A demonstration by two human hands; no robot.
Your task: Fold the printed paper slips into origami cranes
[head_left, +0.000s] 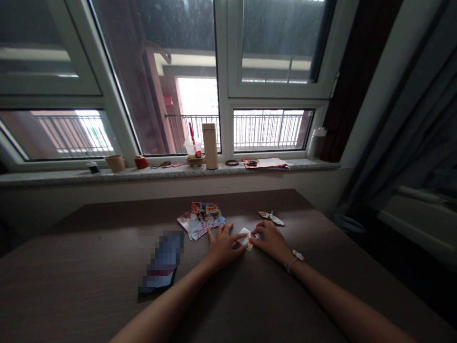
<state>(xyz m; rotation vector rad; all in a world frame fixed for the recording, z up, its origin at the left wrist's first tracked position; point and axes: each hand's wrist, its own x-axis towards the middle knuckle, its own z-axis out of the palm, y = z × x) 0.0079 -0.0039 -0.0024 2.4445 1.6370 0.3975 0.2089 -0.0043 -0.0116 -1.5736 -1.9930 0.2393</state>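
Note:
A small folded piece of paper (245,238) lies on the brown table (89,267) between my two hands. My left hand (223,245) rests flat on the table, fingers spread, its index finger pressing on the paper. My right hand (270,239) has its fingers curled and pinches the paper's right edge. A bracelet sits on my right wrist. A finished paper crane (272,217) stands just beyond my right hand. A stack of colourful printed sheets (202,219) lies beyond my left hand.
A blurred dark phone-like object (162,264) lies left of my left arm. The window sill (64,177) behind the table holds a tall flask (210,146), a cup with a red straw (193,148), small bowls, scissors and red papers (266,163). A curtain hangs at right.

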